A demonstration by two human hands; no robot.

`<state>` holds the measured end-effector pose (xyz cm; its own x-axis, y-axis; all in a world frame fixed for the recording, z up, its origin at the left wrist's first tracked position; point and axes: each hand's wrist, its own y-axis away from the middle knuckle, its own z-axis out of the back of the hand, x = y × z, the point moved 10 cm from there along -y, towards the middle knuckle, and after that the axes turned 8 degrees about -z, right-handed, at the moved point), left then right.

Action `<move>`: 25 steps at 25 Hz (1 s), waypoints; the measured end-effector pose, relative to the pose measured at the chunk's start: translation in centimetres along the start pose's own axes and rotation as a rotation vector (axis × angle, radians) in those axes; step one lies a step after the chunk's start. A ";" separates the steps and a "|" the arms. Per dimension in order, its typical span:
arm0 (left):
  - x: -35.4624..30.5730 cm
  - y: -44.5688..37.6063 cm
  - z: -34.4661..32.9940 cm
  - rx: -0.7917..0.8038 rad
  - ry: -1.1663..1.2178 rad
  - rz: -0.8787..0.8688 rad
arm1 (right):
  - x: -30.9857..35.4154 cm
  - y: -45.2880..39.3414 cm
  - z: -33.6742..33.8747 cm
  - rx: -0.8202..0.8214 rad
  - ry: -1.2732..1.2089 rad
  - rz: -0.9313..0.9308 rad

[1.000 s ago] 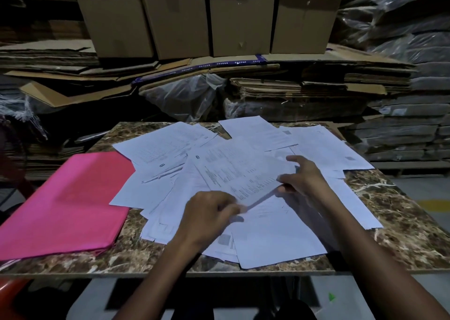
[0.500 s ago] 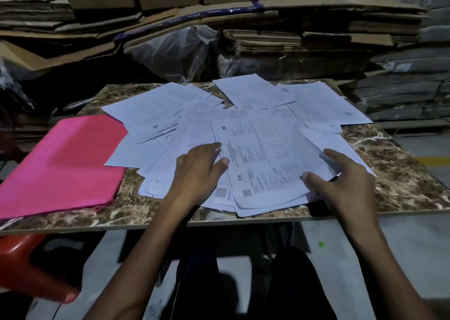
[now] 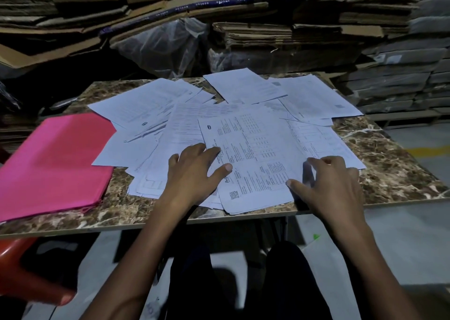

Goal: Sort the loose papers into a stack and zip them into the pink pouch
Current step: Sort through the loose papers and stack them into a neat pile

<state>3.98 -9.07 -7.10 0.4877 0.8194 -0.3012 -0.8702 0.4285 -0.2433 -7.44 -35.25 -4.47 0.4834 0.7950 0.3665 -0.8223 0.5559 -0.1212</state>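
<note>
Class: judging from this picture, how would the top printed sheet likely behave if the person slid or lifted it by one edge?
The top printed sheet looks thin, so it would probably droop. It lies on other loose papers, so pushing may drag them along.

Both bare forearms reach forward from the lower edge of the view. The left hand (image 3: 194, 171) lies palm down, fingers spread and nearly straight, thumb angled out to the right. The right hand (image 3: 328, 183) is palm down, fingers loosely bent, thumb stretched leftward.

You had a marble-patterned table (image 3: 389, 163) before flattened cardboard stacks (image 3: 280, 34), a plastic bag (image 3: 165, 44), and an orange stool (image 3: 14, 249).
</note>
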 end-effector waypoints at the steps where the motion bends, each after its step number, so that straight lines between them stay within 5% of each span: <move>1: -0.1 0.0 -0.1 0.016 0.005 0.015 | -0.1 -0.5 0.2 0.014 0.004 -0.004; 15: -0.5 -0.5 -0.1 0.016 0.165 0.101 | 1.5 -7.9 -1.5 0.349 -0.151 -0.097; 22: 2.4 -0.8 3.1 -0.277 0.622 0.366 | 3.2 -8.4 0.8 0.141 -0.586 0.092; 25: 3.6 -2.4 2.7 -0.282 1.071 0.485 | 3.7 -9.5 0.2 0.163 -0.821 0.071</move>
<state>7.66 -6.17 -5.14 0.0413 0.0837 -0.9956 -0.9980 -0.0434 -0.0450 2.04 -37.66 -1.76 0.1095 0.3625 0.9255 -0.9061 0.4192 -0.0570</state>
